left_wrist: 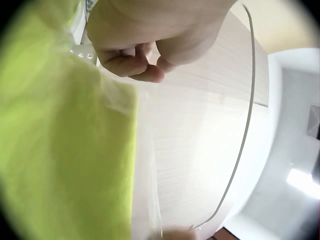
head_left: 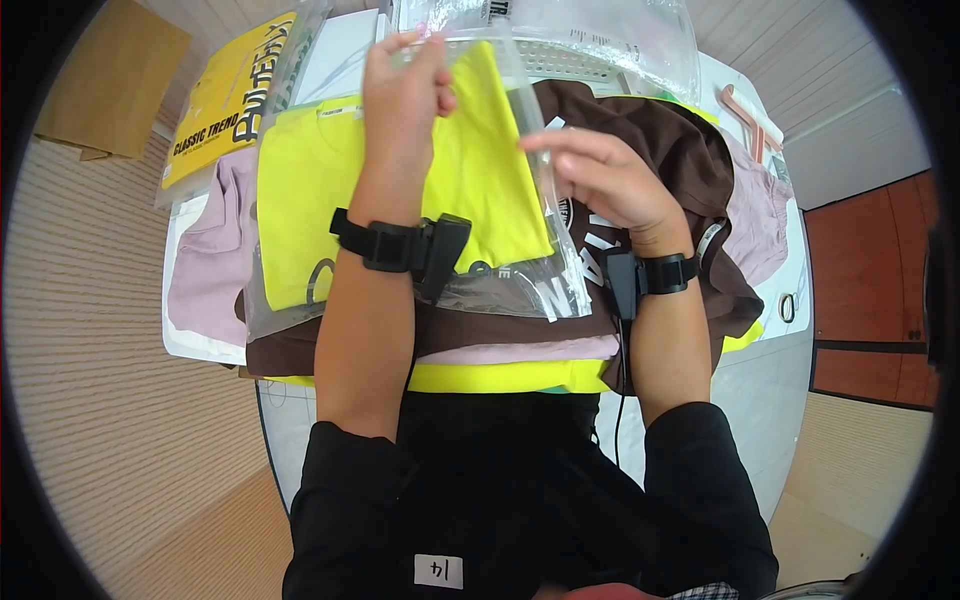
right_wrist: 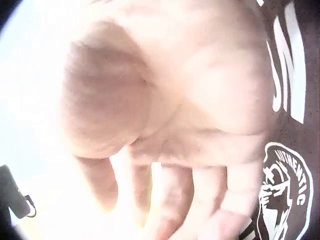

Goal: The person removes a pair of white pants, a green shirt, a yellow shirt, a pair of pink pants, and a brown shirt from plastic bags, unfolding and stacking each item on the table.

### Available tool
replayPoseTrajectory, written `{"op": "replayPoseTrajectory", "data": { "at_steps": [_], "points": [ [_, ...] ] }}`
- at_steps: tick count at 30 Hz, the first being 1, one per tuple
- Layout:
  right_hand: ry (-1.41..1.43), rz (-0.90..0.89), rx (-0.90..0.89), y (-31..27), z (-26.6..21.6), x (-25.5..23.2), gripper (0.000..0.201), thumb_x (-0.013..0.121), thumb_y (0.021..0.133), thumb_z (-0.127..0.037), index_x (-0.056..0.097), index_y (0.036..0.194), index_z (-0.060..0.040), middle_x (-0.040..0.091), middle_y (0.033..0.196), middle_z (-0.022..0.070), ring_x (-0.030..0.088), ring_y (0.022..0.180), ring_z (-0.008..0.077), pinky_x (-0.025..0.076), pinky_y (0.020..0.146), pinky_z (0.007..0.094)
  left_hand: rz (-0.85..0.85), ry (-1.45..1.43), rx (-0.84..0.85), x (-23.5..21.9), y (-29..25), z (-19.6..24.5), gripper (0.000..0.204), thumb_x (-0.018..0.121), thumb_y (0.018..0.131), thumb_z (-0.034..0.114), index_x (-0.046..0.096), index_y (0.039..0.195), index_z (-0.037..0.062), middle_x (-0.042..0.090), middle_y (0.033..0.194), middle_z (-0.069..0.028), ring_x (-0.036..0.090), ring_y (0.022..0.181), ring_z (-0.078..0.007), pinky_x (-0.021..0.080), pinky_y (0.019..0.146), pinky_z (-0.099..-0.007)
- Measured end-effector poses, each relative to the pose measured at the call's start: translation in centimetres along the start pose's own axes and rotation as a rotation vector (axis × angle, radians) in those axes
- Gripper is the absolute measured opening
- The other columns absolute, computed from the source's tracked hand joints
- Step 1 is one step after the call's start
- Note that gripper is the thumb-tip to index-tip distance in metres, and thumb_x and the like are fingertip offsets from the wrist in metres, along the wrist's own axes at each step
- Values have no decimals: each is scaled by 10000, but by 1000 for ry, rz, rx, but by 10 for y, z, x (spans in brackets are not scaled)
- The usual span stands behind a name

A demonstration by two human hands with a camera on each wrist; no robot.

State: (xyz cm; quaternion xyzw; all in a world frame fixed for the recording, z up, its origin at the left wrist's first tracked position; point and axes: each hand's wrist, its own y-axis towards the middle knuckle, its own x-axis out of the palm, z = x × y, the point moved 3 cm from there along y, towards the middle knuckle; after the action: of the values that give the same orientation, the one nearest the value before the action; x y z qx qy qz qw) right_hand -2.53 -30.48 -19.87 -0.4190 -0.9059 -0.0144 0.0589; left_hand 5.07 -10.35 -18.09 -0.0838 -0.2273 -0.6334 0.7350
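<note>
Currently the left hand (head_left: 400,85) pinches the top edge of the clear bag (head_left: 500,150) holding a folded yellow shirt (head_left: 480,170), lifted above the clothes pile near the table's (head_left: 770,390) far edge. The right hand (head_left: 605,180) hovers beside the bag's right edge, fingers spread and relaxed, holding nothing. Probably light, limp and slick film; the top seam or corners look like the safest hold.

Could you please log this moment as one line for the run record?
left hand: pinches clear bag top | right hand: open at bag edge | yellow shirt: inside bag | brown shirt: beneath
</note>
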Motion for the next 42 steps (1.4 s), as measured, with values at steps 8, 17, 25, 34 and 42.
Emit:
{"op": "replayPoseTrajectory", "data": {
  "at_steps": [8, 17, 25, 34, 42],
  "points": [
    [218, 380, -187, 17, 4, -8, 379, 515, 941, -100, 471, 1307, -12, 616, 860, 49, 594, 776, 121, 494, 734, 256, -589, 629, -245, 38, -39, -17, 425, 641, 847, 425, 526, 717, 36, 548, 607, -32, 515, 486, -99, 396, 462, -230],
    [106, 499, -106, 14, 13, -26, 297, 557, 871, -34, 515, 1164, 3, 606, 841, 28, 584, 736, 85, 481, 677, 218, -698, 1015, -139, 34, -40, -35, 455, 669, 803, 436, 549, 674, 17, 525, 585, -47, 484, 533, -134, 396, 495, -291],
    [167, 629, -165, 15, 9, -25, 276, 557, 874, -39, 526, 1145, 0, 646, 900, 37, 568, 732, 73, 458, 660, 200, -763, 1132, -211, 42, -46, -25, 451, 651, 793, 434, 562, 660, 11, 537, 597, -82, 505, 549, -161, 417, 524, -308],
    [162, 523, -290, 13, 4, -23, 215, 541, 891, -19, 555, 1097, 39, 649, 989, 98, 602, 794, 114, 499, 729, 235, -806, 926, -200, 38, -44, -33, 291, 529, 823, 256, 609, 733, -9, 572, 627, -79, 532, 555, -151, 419, 522, -297],
    [-111, 562, -139, 15, 3, -14, 198, 569, 891, -28, 603, 1077, 29, 638, 992, 84, 622, 879, 133, 524, 829, 268, -755, 646, -333, 36, -45, -19, 224, 502, 847, 210, 590, 727, 41, 463, 566, 17, 392, 444, -49, 295, 414, -224]
  ]
}}
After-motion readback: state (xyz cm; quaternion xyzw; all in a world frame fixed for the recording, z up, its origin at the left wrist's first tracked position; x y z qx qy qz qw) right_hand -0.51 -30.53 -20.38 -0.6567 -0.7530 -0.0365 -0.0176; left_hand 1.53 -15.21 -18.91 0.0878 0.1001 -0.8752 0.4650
